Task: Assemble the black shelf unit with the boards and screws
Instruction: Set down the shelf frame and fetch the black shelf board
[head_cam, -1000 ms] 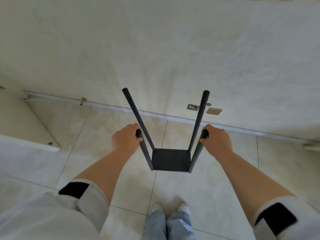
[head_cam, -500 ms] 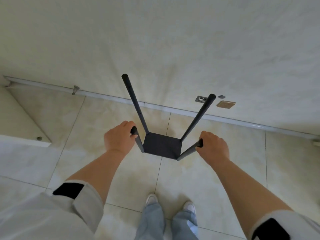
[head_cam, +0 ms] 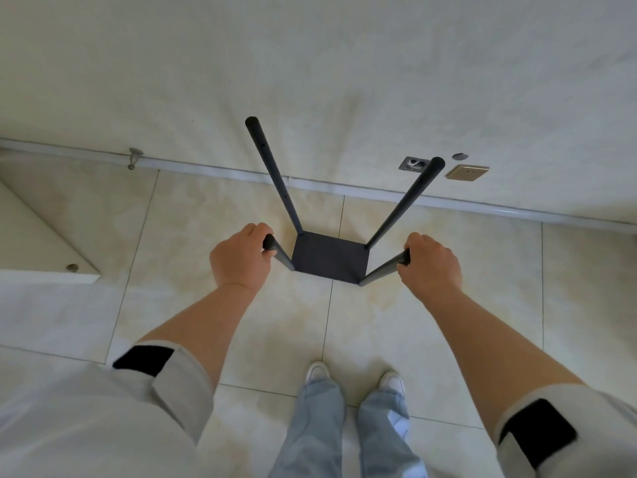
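Two hands' fingers grip shelf unit posts.

Shelf unit on floor before wall; left hand, right hand on near posts.

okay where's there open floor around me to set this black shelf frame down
Bare cream floor tile lies left of the black shelf frame with four poles, between the wall's baseboard and the white board. More lies right of the right hand. It is tighter by the left hand and the white shoes.
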